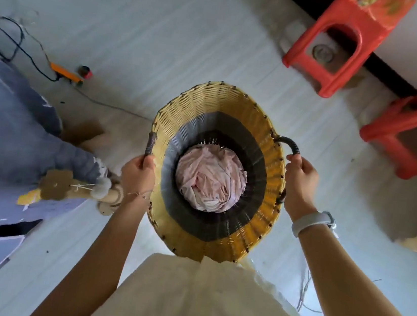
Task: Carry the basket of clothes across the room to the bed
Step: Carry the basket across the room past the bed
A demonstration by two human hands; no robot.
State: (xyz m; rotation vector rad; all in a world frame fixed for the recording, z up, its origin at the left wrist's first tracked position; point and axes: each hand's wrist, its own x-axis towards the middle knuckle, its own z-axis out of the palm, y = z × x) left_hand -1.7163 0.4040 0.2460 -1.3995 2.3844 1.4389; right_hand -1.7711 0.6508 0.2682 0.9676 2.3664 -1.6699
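Here, notes as observed:
Basket (pixel 225 101): round, woven; yellow rim band, then grey and black bands inside; dark wrapped handles on both sides.
Clothes (pixel 211 182): pale pink bundle, crumpled at the bottom of the basket.
Position: basket held in front of the body, above pale floor (pixel 165 33).
Left hand (pixel 138 175): grip closed around left handle.
Right hand (pixel 300 179): grip closed around right handle; pale band worn at wrist.
Left edge: blue bedding (pixel 9 131) close beside the left forearm.
Right edge: two red stools (pixel 351 33), apart from the basket.
Floor ahead: open, cable and orange plug strip (pixel 64 74) lying at left.
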